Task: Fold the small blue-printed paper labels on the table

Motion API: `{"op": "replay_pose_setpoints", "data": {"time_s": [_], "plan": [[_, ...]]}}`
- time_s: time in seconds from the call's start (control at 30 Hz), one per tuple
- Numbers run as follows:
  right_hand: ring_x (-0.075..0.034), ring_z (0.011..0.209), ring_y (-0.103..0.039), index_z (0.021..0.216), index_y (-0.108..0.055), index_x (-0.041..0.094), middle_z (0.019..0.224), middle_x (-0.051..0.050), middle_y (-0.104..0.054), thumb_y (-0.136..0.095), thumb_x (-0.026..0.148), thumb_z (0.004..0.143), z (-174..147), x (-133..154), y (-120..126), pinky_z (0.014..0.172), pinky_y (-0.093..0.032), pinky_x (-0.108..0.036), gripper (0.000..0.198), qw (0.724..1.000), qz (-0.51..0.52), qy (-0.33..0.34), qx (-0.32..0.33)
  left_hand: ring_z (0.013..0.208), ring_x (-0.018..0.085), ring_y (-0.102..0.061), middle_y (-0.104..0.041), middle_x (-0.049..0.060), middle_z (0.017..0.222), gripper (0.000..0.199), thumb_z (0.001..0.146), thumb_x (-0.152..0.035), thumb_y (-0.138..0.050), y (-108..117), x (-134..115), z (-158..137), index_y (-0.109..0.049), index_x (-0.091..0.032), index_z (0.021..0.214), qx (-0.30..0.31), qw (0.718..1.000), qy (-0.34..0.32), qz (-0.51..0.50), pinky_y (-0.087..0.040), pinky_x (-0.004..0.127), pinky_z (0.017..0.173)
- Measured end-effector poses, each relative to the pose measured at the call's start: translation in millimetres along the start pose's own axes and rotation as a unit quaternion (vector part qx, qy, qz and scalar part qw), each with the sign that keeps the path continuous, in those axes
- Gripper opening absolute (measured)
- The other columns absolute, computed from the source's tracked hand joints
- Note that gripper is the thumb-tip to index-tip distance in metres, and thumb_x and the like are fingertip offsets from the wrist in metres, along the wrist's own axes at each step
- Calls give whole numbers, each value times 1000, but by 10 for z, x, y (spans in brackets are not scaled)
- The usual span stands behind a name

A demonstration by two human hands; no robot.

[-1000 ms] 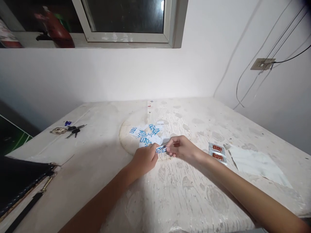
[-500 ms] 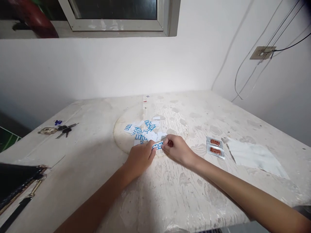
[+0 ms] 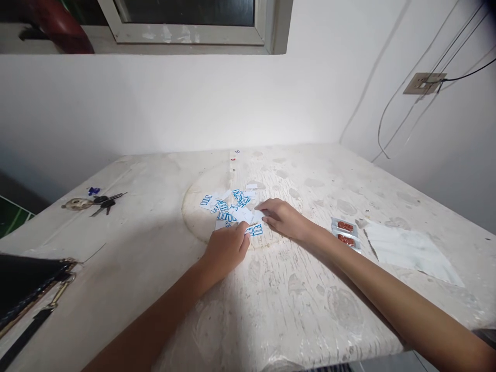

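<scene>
My left hand (image 3: 228, 244) is closed, pinching a small white paper slip (image 3: 255, 230) with blue printed box shapes between thumb and fingers. Just beyond it lies a loose pile of similar slips (image 3: 223, 206), some showing blue print and others a blank white face. My right hand (image 3: 284, 218) reaches in at the pile's right side. Its thumb and forefinger are apart, close to a blank white slip (image 3: 258, 214); whether they touch it is hard to see. One blank slip (image 3: 251, 186) lies separately behind the pile.
At left are keys (image 3: 105, 202) with a fob and a black pouch (image 3: 31, 284) with a strap. Two foil packs (image 3: 345, 233) and a white cloth or tissue (image 3: 411, 253) lie right, partly beside my right forearm. A wall (image 3: 232, 103) bounds the table's back.
My right hand has let go of the printed slip and moved up to the pile's right edge. My left hand still holds that slip. The view has shifted slightly.
</scene>
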State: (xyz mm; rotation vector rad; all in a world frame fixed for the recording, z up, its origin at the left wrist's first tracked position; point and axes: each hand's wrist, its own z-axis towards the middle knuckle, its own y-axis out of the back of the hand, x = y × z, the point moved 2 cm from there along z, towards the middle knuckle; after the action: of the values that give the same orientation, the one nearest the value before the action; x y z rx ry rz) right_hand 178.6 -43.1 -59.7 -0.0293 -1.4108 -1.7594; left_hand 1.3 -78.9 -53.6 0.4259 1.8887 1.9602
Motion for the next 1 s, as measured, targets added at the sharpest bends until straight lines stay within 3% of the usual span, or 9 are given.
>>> {"op": "replay_pose_setpoints", "data": {"time_s": [0.13,0.27,0.37,0.5,0.57,0.67,0.83,0.93,1.0], "plan": [[-20,92,-50,111,-56,15,94,-9,-57,-48,7,75,-14,53,-10,83,-39,-35,37,1000,-13,-19,-8,66,19,-59,-63,4,75,27,89,-30,-27,12,-12,-4,-48,-18,100,8,1000,0,1,-32,27,55],[-14,73,-50,112,-55,16,87,-6,-52,-45,6,74,-43,38,-6,67,-42,-28,41,995,61,-76,-18,65,18,-58,-63,4,75,26,90,-30,-27,24,-16,-8,-48,-18,100,8,1000,-1,-3,-31,26,54],[-10,59,-46,103,-58,16,75,-2,-50,-45,11,76,-58,6,20,58,-39,-25,30,988,123,-97,-7,64,18,-58,-63,4,74,26,89,-29,-27,33,-16,-13,-49,-18,99,6,1000,-3,0,-29,27,52],[-10,56,-46,77,-58,15,69,-1,-52,-51,17,76,-85,49,153,54,-38,-25,7,980,152,-128,-31,62,18,-57,-63,2,73,26,88,-29,-28,35,-11,-12,-50,-18,99,-1,1000,-3,-3,-27,27,50],[-12,63,-50,74,-58,16,75,-3,-55,-52,17,76,-114,146,217,58,-41,-26,7,976,177,-116,-54,62,17,-57,-63,1,72,25,88,-29,-29,26,-4,-6,-49,-19,99,-7,1000,-3,-9,-27,27,50],[-14,75,-54,79,-62,16,85,-5,-56,-48,14,78,-179,343,219,64,-43,-27,14,978,195,-40,-56,61,17,-56,-62,0,71,22,87,-30,-31,11,7,-2,-49,-20,96,-17,1000,-7,-22,-25,27,50],[-14,74,-51,90,-62,16,86,-7,-53,-41,12,81,-274,516,71,63,-41,-27,23,994,59,75,-43,61,16,-56,-62,0,71,19,86,-27,-33,6,20,-23,-48,-21,96,-15,999,-12,-28,-25,26,51],[-14,72,-49,92,-59,15,84,-7,-53,-40,14,83,-287,506,87,64,-41,-28,21,999,21,29,-26,63,16,-57,-62,0,71,21,86,-27,-33,4,24,-26,-48,-21,97,-11,1000,-9,-27,-25,26,51],[-12,66,-48,92,-59,15,79,-4,-53,-45,18,83,-308,516,126,61,-41,-26,17,998,47,-9,48,63,17,-57,-62,0,70,21,86,-28,-32,0,24,-20,-48,-21,98,-8,1000,-7,-25,-25,26,51]]}}
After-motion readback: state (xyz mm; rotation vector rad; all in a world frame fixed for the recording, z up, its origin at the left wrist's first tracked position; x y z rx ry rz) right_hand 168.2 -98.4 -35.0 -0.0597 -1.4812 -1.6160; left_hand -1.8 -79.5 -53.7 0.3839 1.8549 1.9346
